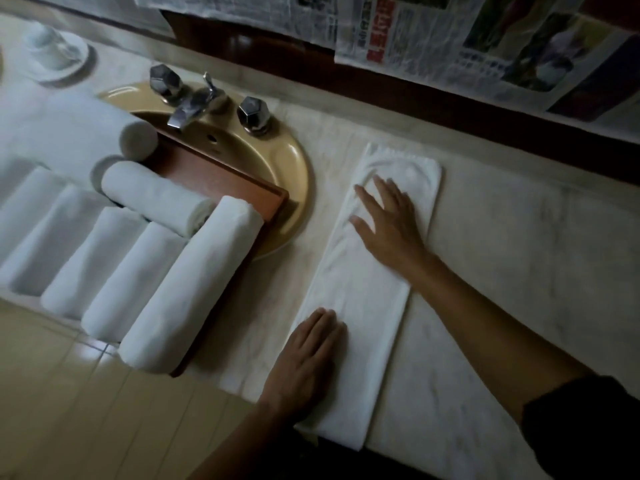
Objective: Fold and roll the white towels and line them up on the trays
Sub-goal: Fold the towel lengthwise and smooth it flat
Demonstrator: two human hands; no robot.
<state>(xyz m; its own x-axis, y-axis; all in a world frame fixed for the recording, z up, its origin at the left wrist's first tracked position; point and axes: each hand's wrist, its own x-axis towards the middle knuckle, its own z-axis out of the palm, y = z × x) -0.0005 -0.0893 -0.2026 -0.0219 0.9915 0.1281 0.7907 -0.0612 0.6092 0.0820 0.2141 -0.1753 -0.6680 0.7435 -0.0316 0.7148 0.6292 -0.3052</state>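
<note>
Marble, pale and veined, tops the table (512, 244), which runs from nine o'clock to four o'clock; floor tiles (86, 393) show at seven o'clock, and newspaper sheets (450, 36) hang on the dark wall from twelve to two o'clock. A tan sink (287, 161) is set into the table at ten o'clock, with a faucet (188, 105) and two faceted knobs (165, 79) on its back rim. A wooden tray (225, 174) lies partly over the sink, and rolled white towels (187, 282) lie side by side at nine o'clock, two more stacked behind them. A cup (45, 38) on a saucer (74, 60) stands at eleven o'clock. The folded towel (360, 299), a long narrow strip, lies flat on the table at the centre, just beside the sink at its three o'clock, its near end at the table's front edge. The right hand (388, 220) rests on its far half, fingers spread wide and flat on the cloth, gripping nothing. The left hand (304, 362) rests at its near left edge, fingers straight and close together, their tips on the cloth.
</note>
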